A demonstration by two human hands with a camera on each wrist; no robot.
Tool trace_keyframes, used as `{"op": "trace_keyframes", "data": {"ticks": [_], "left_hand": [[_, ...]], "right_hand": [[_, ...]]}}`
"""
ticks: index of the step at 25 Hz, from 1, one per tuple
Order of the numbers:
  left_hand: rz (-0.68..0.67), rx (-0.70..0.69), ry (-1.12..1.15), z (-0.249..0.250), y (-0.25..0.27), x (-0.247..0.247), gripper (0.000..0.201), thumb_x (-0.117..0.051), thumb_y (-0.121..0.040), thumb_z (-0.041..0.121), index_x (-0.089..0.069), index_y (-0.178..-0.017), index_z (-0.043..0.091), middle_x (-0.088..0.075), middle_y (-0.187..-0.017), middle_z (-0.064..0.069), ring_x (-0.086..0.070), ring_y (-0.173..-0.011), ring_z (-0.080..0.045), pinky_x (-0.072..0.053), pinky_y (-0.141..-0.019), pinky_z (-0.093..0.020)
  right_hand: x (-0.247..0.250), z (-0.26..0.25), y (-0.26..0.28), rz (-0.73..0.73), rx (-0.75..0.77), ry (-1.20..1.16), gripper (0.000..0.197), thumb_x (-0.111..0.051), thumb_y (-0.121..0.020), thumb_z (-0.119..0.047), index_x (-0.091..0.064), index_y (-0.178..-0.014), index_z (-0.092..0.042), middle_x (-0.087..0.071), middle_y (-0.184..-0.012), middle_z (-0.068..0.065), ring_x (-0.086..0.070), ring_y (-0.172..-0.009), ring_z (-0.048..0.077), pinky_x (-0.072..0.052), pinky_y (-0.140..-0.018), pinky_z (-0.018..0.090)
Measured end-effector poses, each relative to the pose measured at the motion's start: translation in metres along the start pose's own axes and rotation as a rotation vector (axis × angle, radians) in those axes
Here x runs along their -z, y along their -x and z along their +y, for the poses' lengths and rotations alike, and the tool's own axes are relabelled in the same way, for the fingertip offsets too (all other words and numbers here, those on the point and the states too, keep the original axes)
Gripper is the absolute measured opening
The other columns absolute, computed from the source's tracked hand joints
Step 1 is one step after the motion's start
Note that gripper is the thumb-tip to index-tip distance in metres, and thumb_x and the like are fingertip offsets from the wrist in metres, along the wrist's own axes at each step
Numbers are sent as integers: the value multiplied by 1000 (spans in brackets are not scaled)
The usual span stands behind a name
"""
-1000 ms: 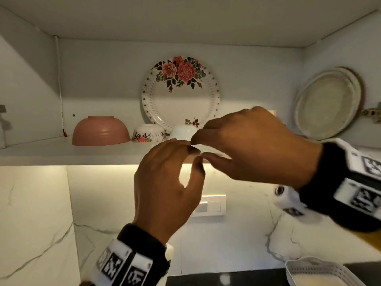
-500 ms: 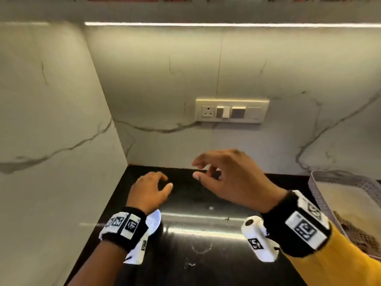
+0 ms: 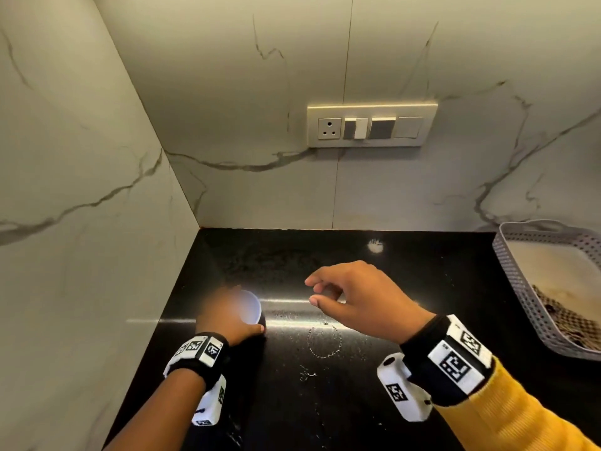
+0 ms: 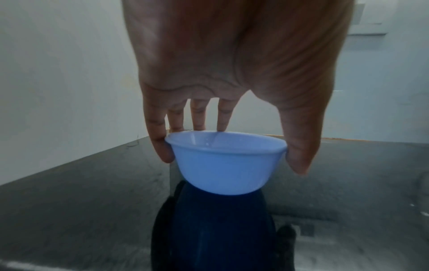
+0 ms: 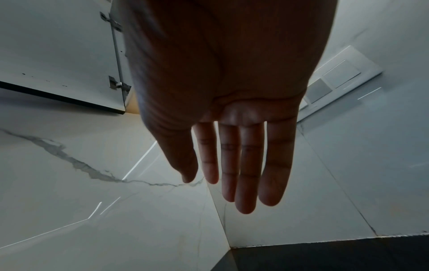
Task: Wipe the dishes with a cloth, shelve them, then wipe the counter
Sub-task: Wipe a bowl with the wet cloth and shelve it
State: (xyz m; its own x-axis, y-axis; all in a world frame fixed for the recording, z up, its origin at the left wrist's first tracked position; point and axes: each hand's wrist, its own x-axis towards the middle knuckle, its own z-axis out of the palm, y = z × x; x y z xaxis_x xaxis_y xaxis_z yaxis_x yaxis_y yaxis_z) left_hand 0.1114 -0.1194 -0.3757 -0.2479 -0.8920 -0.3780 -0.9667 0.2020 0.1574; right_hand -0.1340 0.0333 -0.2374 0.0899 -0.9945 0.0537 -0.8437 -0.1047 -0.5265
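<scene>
Both hands hang over the black surface [image 3: 390, 402]: the left hand [image 3: 224, 317] pinches a small pale-blue bowl [image 4: 226, 163] by its rim, thumb on one side, fingers on the other, near the left wall. Right hand [image 3: 364, 301] hovers empty, fingers loosely spread. Far right sits a grey perforated basket [image 3: 520, 288] holding a checked cloth [image 3: 566, 317].

The glossy black counter [image 3: 406, 320] is carrying a small white bowl [image 3: 250, 309] near its left wall; a grey perforated basket [image 3: 520, 288] is sitting at its right edge; water streaks are glinting mid-surface.
</scene>
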Motion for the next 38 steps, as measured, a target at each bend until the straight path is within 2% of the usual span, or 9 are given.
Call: {"op": "trace_keyframes", "data": {"ticks": [6,11,16,19,23,28,32,35,38], "left_hand": [[48,-357,252,39,34,33,118,-81,-64,76,-27,-160,34,-33,-161,6,-34,-146,-24,-37,-118,-46],[-146,-709,657,96,98,62,113,-87,-63,71,-27,-156,50,-47,-152,22,-49,-139,-6,-46,-115,-43],[-132,-887,887,139,137,70,102,-88,-73,51,-33,-158,40,-50,-154,15,-47,-143,-8,-44,-113,-38],[-9,-737,1355,174,149,60,90,-61,-81,80,-48,-151,24,-58,-150,3,-55,-138,-19,-48,-110,-45],[-378,-453,1809,221,163,52,81,-31,-95,74,-69,-131,13,-67,-134,-21,-65,-124,-38,-57,-98,-54],[-362,-362,1804,277,156,39,70,-34,-98,69,-68,-128,15,-71,-122,-17,-72,-108,-30,-62,-77,-47],[-322,-339,1695,297,144,24,60,-39,-96,66,-71,-122,23,-74,-120,-11,-70,-113,-34,-55,-92,-64],[-290,-305,1646,315,140,13,50,-41,-93,65,-73,-112,32,-76,-111,-2,-71,-105,-28,-58,-83,-60],[-312,-270,1616,331,136,6,62,-33,-95,70,-69,-121,28,-75,-116,-6,-72,-104,-27,-59,-82,-59]], "right_hand": [[-1,13,24,12,-61,-20,34,-68,-98,-42,-66,-131,-35,-70,-116,-18,-69,-90,2,-61,-85,32],[10,19,66,34,9,-5,56,-71,-94,-34,-51,-146,-40,-46,-150,-14,-61,-114,8,-55,-93,28],[37,28,118,221,62,-32,30,-81,-87,-37,-69,-114,-33,-50,-146,-10,-65,-108,9,-58,-85,33],[46,44,134,439,56,-48,25,-86,-83,-33,-73,-104,-26,-64,-127,-8,-65,-110,10,-57,-89,31],[42,53,136,618,24,-55,20,-85,-84,-32,-75,-97,-20,-70,-116,-6,-66,-107,12,-54,-90,29],[47,86,153,449,3,-33,31,-79,-87,-22,-74,-118,-19,-68,-136,-6,-64,-119,15,-54,-101,37],[80,136,185,364,-48,-110,51,-73,-93,-27,-60,-142,-26,-58,-145,-11,-63,-121,5,-51,-103,22],[111,212,203,376,-294,-6,36,-72,-95,-26,-68,-131,-27,-70,-119,-12,-67,-98,2,-58,-91,29],[130,293,210,154,-643,256,36,-65,-97,-24,-64,-133,-26,-69,-128,-1,-66,-111,18,-57,-95,38]]}}
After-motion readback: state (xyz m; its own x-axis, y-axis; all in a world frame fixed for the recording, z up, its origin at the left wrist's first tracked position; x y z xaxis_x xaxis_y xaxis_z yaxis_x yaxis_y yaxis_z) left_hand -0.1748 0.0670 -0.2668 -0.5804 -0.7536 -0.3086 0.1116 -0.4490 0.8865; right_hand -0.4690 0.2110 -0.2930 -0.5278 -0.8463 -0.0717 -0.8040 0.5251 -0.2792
